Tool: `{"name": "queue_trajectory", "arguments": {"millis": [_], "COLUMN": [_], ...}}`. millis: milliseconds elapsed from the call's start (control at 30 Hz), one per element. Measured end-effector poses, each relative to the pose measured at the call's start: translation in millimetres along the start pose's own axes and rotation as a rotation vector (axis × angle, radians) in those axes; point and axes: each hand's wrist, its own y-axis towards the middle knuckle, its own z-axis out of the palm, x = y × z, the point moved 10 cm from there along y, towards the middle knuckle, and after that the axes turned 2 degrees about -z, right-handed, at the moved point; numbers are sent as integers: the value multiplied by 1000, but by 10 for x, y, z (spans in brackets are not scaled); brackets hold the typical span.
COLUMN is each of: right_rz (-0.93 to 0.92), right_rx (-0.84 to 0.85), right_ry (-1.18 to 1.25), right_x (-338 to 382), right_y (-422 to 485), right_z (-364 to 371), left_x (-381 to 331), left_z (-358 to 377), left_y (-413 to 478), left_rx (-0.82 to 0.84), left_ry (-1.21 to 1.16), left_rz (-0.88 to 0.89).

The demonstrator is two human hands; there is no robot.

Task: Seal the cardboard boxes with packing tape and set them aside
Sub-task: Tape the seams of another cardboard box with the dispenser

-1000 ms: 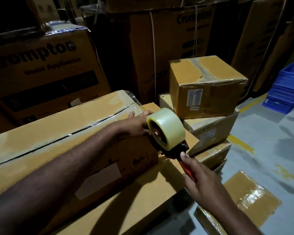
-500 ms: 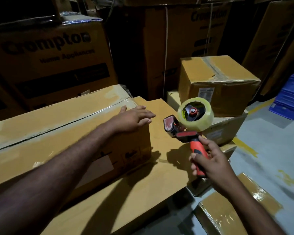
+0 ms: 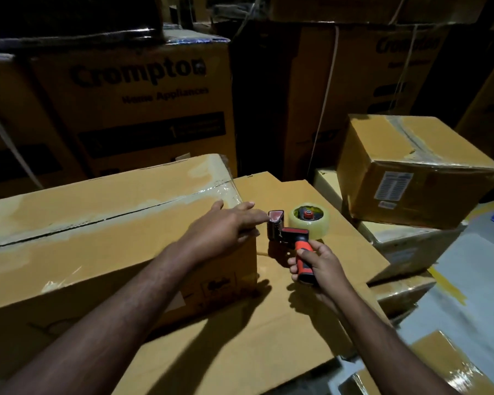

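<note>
The long cardboard box (image 3: 97, 223) is lying across the left on a flat cardboard sheet (image 3: 297, 315), its top seam running lengthwise toward its right end. The left hand (image 3: 220, 232) is resting on that end, fingers straight, holding nothing. Just right of it, the right hand (image 3: 317, 266) is gripping the red handle of the tape dispenser (image 3: 290, 238), its tape roll (image 3: 310, 220) sitting beyond the handle, near the box's end.

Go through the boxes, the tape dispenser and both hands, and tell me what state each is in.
Long box: closed, tape along top seam.
Small box: closed, taped, atop another box.
Tape dispenser: held by its handle, roll loaded.
Left hand: open, fingers straight, at long box's end.
Right hand: grips the dispenser's handle.
</note>
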Motion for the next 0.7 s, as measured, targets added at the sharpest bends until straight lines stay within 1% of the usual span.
{"name": "queue_trajectory", "arguments": {"millis": [100, 167, 267, 300, 367, 467, 500, 533, 567, 600, 633, 700], "right_rz": [14, 35, 87, 98, 93, 106, 124, 110, 46, -77, -247, -583], "right_rx": [-11, -17, -61, -91, -143, -84, -85, -123, -188, -247, -284, -268], "right_ry": [-16, -58, -230, -331, -618, -1106, -1287, -1428, -1475, -1410, -1241, -806], "right_x": [-146, -314, -639, -701, -728, -629, -539, -376, -145, 137, 445, 1016], "right_y": [178, 271, 390, 415, 466, 528, 532, 526, 497, 443, 340, -17], "right_z": [142, 183, 153, 129, 68, 80, 86, 104, 162, 269, 412, 776], "left_x": [183, 231, 205, 189, 176, 164, 167, 175, 177, 185, 202, 248], "left_z": [-15, -44, -38, -22, 14, 38, 48, 59, 51, 39, 44, 68], "left_y": [-141, -184, -182, -180, -174, -160, -160, -159, -170, -174, -176, -189], "left_rx": [12, -6, -28, -30, -31, -43, -46, -51, -59, -61, -50, 14], "left_ry": [30, 65, 158, 182, 215, 258, 256, 250, 242, 224, 190, 70], "left_rz": [-37, -98, -167, -176, -177, -155, -158, -164, -172, -183, -194, -218]}}
